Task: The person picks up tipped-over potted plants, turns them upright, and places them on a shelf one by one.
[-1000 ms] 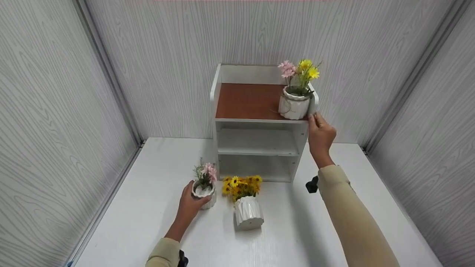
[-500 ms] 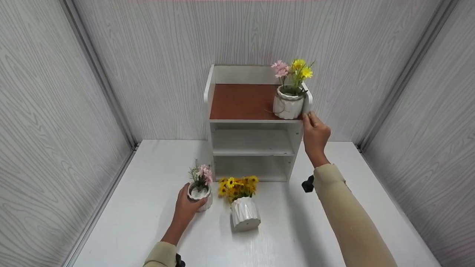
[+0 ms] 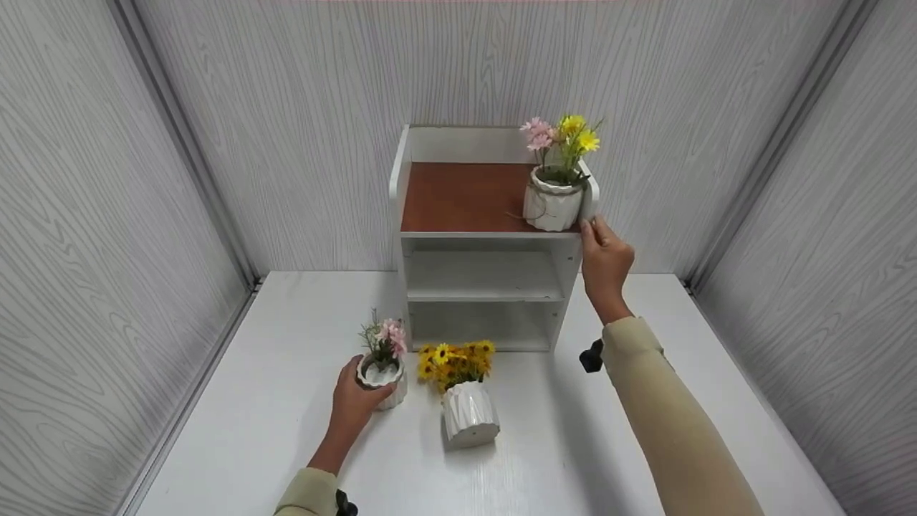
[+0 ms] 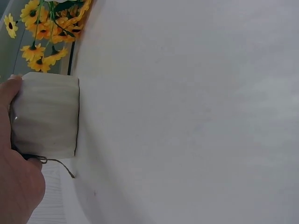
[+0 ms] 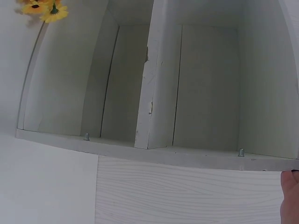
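My left hand (image 3: 356, 398) holds a small white flowerpot (image 3: 392, 395) with pink flowers, thumb and fingers around its sides, on the table left of centre. In the left wrist view this pot (image 4: 46, 114) has a thin loose string by the thumb. My right hand (image 3: 607, 259) pinches the right side panel of a white shelf unit (image 3: 494, 299) at its front edge, level with the brown top. In the right wrist view only a bit of that hand (image 5: 290, 196) shows, at the panel's edge. The top bears another white flowerpot (image 3: 550, 208) with pink and yellow flowers.
A third white flowerpot (image 3: 471, 416) lies on its side in front of the unit, its yellow flowers (image 3: 458, 362) toward the bottom shelf. The white table (image 3: 534, 466) has grey wood-grain walls (image 3: 322, 143) behind and at both sides.
Everything in the head view sits slightly further left than before, as the camera has shifted. Both hands keep their hold and the flowerpots stay in place.
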A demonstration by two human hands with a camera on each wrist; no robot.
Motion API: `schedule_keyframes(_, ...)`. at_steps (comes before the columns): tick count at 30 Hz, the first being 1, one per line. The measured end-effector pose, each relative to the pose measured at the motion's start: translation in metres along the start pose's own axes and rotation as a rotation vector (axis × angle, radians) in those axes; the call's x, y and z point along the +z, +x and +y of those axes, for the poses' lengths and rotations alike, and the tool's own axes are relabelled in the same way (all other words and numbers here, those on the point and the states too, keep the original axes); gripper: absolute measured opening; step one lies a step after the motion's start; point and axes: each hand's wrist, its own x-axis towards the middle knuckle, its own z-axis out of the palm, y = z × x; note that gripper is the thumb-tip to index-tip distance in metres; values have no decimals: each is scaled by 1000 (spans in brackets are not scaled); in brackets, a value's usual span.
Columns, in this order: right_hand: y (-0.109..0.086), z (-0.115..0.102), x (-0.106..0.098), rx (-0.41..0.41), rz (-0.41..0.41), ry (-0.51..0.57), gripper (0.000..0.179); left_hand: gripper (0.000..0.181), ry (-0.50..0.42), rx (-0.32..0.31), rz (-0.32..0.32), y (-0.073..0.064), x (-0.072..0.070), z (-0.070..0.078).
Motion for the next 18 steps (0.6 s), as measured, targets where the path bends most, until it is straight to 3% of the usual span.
schedule_keyframes(18,0,0,1,-10,12,-10,24,94,10,6,46,-5,-4,7)
